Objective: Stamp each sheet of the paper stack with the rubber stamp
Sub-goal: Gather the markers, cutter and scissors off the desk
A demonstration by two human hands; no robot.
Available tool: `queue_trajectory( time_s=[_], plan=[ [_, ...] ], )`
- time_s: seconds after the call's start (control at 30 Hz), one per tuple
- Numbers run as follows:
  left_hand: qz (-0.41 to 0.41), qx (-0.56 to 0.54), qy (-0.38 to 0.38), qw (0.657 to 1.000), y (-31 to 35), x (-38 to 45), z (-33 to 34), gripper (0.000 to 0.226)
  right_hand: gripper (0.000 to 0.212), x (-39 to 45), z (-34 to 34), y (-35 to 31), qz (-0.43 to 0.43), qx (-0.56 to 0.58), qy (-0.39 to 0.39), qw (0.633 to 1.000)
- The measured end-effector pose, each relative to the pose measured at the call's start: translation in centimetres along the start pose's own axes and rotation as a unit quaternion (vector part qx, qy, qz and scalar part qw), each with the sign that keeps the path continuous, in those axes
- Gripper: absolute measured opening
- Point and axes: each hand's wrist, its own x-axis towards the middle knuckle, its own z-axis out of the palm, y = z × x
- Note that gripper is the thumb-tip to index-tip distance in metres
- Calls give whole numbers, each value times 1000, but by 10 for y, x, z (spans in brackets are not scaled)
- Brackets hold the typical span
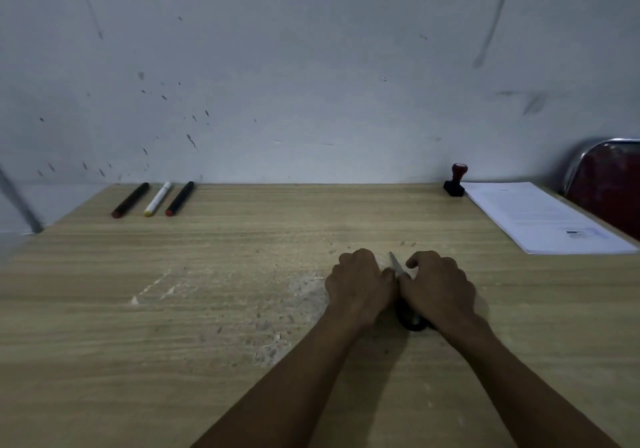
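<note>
The rubber stamp (456, 181), with a black base and a reddish knob handle, stands upright at the table's far right by the wall. Just to its right lies the white paper stack (540, 215), printed on top, angled toward the right edge. Both of my hands are well in front of these, near the table's middle. My left hand (358, 285) is curled into a fist on the tabletop. My right hand (438, 286) lies over a pair of scissors (412, 323). The grey blade tip pokes out between my hands, and the black handle shows under my right wrist.
Three markers lie side by side at the far left: a dark one (130, 200), a white one (157, 198) and a black one (179, 198). The wooden table (242, 274) meets a stained white wall. A red chair back (609, 184) rises beyond the right edge.
</note>
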Motion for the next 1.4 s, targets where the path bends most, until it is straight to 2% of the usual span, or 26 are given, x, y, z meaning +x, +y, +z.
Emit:
queue_trajectory(
  time_s=[0.17, 0.5, 0.7, 0.97, 1.17, 1.4],
  plan=[
    [2, 23, 29, 999, -15, 7, -15, 47, 32, 1, -3, -9, -57, 19, 55, 997],
    [-5, 6, 121, 993, -97, 29, -85, 41, 27, 1, 13, -89, -167, 86, 49, 981],
    [-38, 10, 149, 988, -164, 39, -130, 37, 28, 0, 43, -158, -215, 109, -8, 971],
    [-93, 25, 168, 981, -254, 66, -180, 31, 25, 8, 100, -248, -222, 125, -99, 962],
    [-122, 33, 184, 975, -306, 108, -206, 28, 25, 33, 141, -309, -243, 147, -123, 951],
    [-118, 79, 201, 969, -336, 170, -226, 18, 24, 82, 174, -374, -270, 138, -126, 944]
  ],
)
